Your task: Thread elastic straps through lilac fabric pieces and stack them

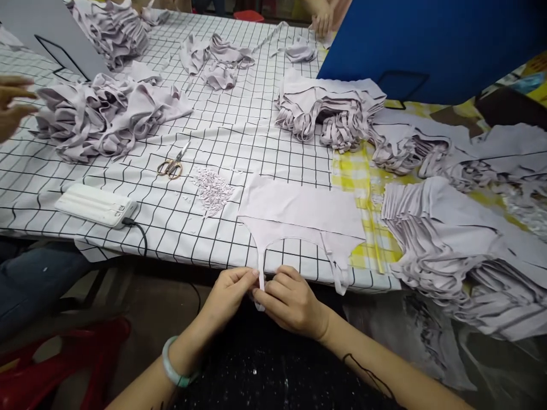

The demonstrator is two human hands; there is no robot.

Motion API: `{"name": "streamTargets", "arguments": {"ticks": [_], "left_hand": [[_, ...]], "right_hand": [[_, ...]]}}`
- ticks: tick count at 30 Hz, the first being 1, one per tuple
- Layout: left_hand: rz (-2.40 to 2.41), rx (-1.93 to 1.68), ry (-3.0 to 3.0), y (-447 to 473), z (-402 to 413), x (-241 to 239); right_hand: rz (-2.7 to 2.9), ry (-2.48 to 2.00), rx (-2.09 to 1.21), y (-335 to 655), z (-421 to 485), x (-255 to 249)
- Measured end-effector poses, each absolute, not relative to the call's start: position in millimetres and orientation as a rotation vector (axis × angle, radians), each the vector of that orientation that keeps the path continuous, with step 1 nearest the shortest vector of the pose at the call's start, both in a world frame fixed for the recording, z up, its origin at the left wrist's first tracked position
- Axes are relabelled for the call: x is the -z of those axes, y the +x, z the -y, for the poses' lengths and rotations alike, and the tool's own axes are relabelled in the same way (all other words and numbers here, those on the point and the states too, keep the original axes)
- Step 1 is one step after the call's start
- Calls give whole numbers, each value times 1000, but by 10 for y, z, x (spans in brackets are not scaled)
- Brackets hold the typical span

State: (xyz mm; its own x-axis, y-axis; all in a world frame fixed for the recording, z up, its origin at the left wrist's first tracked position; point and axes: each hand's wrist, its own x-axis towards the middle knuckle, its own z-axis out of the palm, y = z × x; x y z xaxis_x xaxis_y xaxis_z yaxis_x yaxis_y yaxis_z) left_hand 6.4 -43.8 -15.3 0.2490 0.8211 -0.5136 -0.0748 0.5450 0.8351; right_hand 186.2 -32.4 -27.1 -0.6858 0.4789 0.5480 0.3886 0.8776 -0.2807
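A pale lilac camisole-like garment piece (299, 208) lies flat at the table's front edge, with its straps toward me. One strap hangs over the edge between my hands. My left hand (233, 290) pinches that strap from the left, thumb on top. From the right, my right hand (294, 302) grips the same strap near its looped end, fingers curled. The other strap (337, 273) lies loose at the edge, touched by neither hand. Left of the garment sit a heap of small fabric snippets (212, 191) and gold-handled scissors (171, 167), blades partly apart.
A white power bank (96, 205) with a black cable lies at the front left. Stacked lilac pieces (448, 245) fill the right side, with more stacks (329, 108) behind. A crumpled pile (106, 117) is at left, near another person's hand (12, 105). A blue panel (427, 45) stands back right.
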Motion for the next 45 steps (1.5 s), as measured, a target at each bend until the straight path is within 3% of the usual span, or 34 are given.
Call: {"name": "streamTargets", "arguments": {"ticks": [10, 24, 33, 38, 45], "left_hand": [[-1357, -761, 1072, -16, 561, 93], [-1088, -732, 1430, -90, 427, 205], [-1175, -688, 1318, -60, 340, 195], [-1186, -619, 1300, -51, 328, 150], [-1289, -850, 1310, -46, 45, -310]], "right_hand": [[2385, -597, -290, 1872, 263, 319], [2218, -719, -524, 1809, 194, 224], [1234, -1388, -1387, 1953, -172, -36], [762, -1248, -1591, 1980, -496, -112], [1068, -1039, -1950, 1823, -328, -326]]}}
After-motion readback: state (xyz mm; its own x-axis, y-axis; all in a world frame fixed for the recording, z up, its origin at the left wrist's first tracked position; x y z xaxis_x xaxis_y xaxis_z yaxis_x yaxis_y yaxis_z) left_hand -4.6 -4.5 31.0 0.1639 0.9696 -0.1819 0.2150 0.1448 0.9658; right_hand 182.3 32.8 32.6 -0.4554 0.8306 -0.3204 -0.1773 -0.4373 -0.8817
